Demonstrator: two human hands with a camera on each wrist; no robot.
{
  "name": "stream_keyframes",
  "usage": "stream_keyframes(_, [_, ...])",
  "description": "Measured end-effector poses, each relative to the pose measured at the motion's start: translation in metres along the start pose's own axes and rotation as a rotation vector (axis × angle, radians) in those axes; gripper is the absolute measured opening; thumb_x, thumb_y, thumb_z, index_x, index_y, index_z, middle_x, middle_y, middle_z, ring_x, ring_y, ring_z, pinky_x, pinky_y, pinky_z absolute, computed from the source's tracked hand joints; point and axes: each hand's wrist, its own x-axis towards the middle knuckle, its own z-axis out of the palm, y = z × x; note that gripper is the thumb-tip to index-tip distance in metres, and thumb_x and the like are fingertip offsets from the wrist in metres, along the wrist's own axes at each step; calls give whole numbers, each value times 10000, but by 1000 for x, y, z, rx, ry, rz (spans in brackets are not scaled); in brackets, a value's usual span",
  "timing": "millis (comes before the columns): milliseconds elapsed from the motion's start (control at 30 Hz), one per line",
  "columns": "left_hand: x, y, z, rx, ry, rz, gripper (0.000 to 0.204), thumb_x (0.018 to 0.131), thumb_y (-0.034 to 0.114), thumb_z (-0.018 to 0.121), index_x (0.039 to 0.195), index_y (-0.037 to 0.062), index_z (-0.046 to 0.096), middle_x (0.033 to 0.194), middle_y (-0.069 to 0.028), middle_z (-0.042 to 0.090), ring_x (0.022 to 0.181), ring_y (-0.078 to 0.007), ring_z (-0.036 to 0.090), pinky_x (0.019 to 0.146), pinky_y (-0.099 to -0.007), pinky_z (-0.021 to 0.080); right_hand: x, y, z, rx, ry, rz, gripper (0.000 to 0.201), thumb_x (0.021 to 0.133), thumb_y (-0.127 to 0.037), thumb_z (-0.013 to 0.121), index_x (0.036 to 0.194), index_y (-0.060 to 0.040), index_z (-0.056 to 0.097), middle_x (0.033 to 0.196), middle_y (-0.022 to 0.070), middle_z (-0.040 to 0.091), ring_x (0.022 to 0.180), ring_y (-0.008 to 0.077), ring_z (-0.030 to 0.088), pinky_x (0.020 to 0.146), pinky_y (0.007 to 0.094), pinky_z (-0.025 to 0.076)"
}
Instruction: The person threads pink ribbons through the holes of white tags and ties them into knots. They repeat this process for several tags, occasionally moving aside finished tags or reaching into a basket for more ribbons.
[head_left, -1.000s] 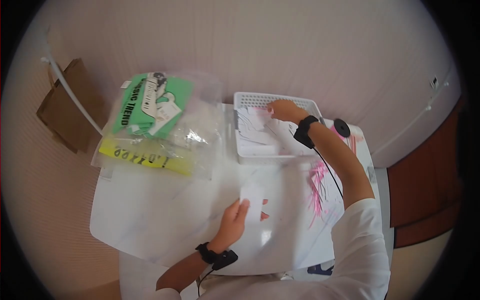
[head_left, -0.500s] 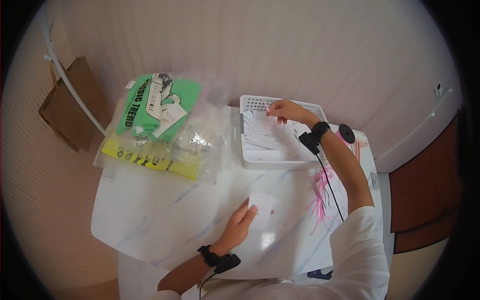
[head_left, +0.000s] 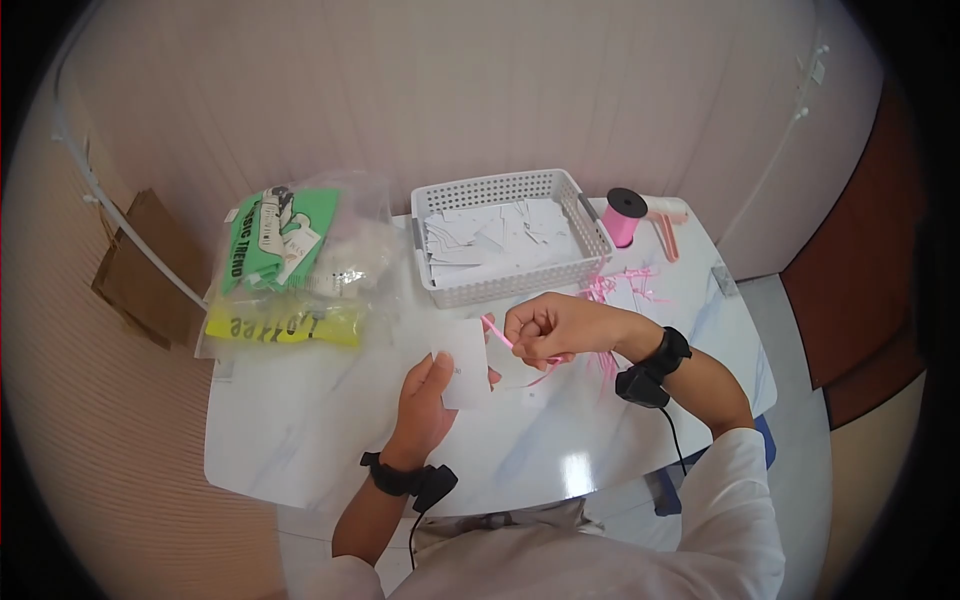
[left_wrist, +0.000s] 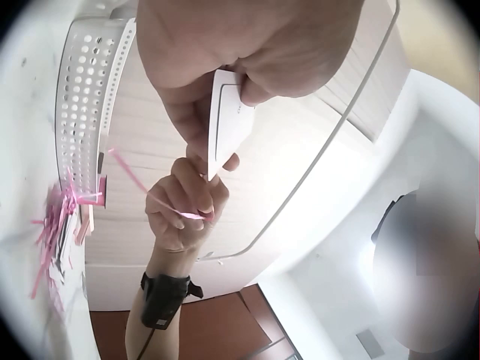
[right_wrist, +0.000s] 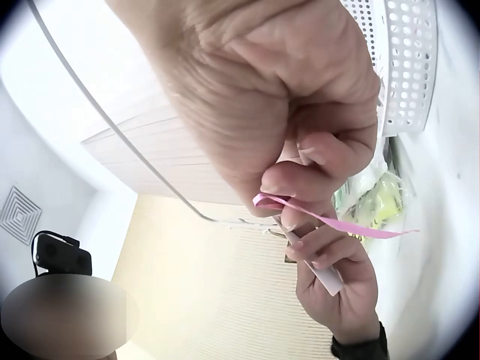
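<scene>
In the head view the left hand (head_left: 427, 400) holds white cards (head_left: 462, 368) upright, thumb on the near face and fingers behind. The right hand (head_left: 570, 328), just right of the cards, pinches a pink ribbon (head_left: 497, 331) between thumb and curled fingers. One ribbon end points up toward the cards' top edge. From the left wrist view, the cards (left_wrist: 229, 124) look like a thin stack, and the ribbon (left_wrist: 135, 178) sticks out of the right hand (left_wrist: 184, 206). The right wrist view shows the ribbon (right_wrist: 352, 227) looped at the right fingertips, close to the cards (right_wrist: 324, 276).
A white basket (head_left: 510, 290) of papers stands at the back. Right of it are a pink ribbon spool (head_left: 621, 222) and pink scissors-like handles (head_left: 668, 237). Pink ribbon strips (head_left: 607, 289) lie on the table (head_left: 330, 430). Bagged green and yellow clothes (head_left: 290, 240) lie at left.
The right hand has come back from over the basket to beside the cards, bringing the pink ribbon. The left hand still holds the cards. The head view has shifted.
</scene>
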Motion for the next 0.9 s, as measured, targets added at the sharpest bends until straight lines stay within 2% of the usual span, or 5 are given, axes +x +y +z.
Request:
stream_keyframes(33, [-2,-2,4,1,-24,7,427,1018,270,349,1273,-58,446,1261,-169,544,954,-206,615,822,-337,496,-5,5,3,-6,19,17,49,810,-36,538,851,-38,564,616,14,581,496,23,425,434,192,289])
stream_keyframes(300, [-11,-13,18,108,-40,-69,473,1010,302,370,1297,-68,430,1281,-169,526,939,-184,605,819,-314,484,-23,53,11,65,5,0,69,837,-71,525,871,-42,577,685,24,620,542,36,464,491,210,351])
stream_keyframes(500, [-10,-27,21,71,-14,-121,504,1004,327,386,1301,-78,422,1335,-169,486,913,-165,596,818,-315,474,-31,85,25,171,135,-131,121,850,-101,515,903,-18,586,961,103,675,840,142,616,774,270,474])
stream_keyframes(667, [-8,-41,10,48,-35,-128,503,1004,336,391,1303,-67,425,1289,-156,519,922,-163,597,825,-313,475,-33,90,34,447,182,-85,342,872,-114,515,1203,-34,489,1037,121,664,873,161,633,822,278,491])
stream_keyframes(900, [-3,-45,5,114,8,-156,491,1003,336,396,1313,-43,429,1213,-130,564,971,-172,587,845,-310,470,-18,102,42,402,326,-93,530,864,-114,578,1361,-85,396,933,70,654,673,123,603,592,303,483])
